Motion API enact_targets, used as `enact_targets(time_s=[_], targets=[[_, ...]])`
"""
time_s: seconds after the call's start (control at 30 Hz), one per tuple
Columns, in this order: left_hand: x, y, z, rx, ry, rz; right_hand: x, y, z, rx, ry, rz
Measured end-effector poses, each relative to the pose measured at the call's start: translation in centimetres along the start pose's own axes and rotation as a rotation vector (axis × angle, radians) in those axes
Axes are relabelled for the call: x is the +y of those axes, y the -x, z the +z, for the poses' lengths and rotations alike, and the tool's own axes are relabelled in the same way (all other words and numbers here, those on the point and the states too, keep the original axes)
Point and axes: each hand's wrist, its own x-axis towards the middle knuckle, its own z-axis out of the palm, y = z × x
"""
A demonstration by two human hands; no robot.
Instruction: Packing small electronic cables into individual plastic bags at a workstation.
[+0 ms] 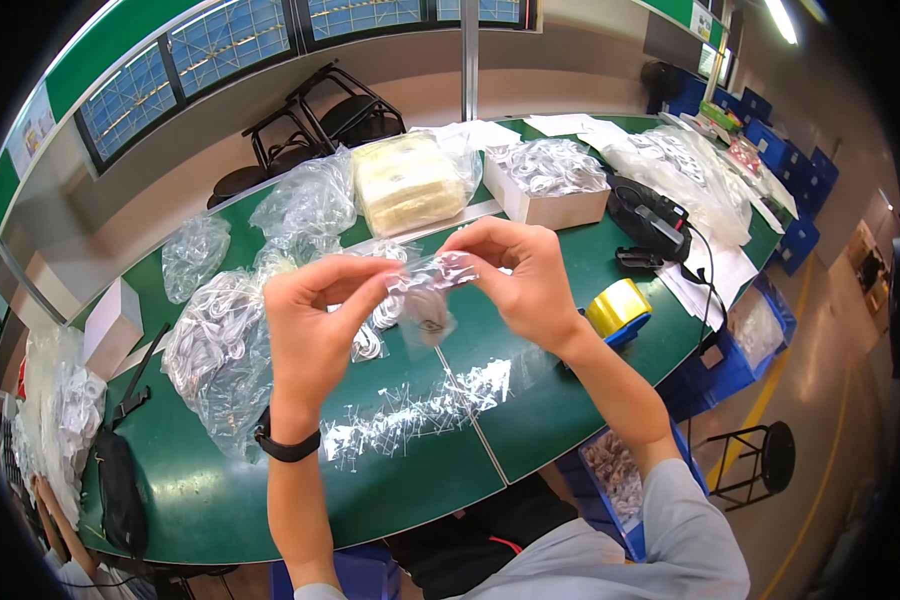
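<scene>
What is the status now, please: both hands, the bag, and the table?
Left hand and right hand both pinch small clear bag, held above green table. Yellow tape roll beside right wrist, apart.

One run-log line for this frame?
left hand: pinches clear bag | right hand: pinches same bag | green table below

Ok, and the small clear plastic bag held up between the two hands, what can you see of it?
The small clear plastic bag is thin, glossy and crinkled, with something pale coiled inside its lower part. It hangs above the green table, its top edge stretched roughly level between the left hand and the right hand, each pinching one end with its fingertips.
</scene>
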Motion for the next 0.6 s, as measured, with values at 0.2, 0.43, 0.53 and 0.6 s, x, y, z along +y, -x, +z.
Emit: enact_targets(time_s=[0.2, 0.43, 0.53, 0.6], targets=[[1.3, 0.0, -0.2, -0.079, -0.080, 0.018, -0.7, 0.0, -0.7, 0.029, -0.061, 0.028], [1.1, 0.2, 0.6, -0.048, -0.027, 0.074, -1.9, 0.3, -0.9, -0.007, 0.003, -0.026], [1.7, 0.4, 0.6, -0.034, 0.034, 0.074, -2.7, 0.4, -1.2, -0.036, -0.038, -0.048], [1.3, 0.3, 0.0, -0.074, 0.049, 0.117, -2.9, 0.6, -1.4, -0.060, -0.065, -0.062]])
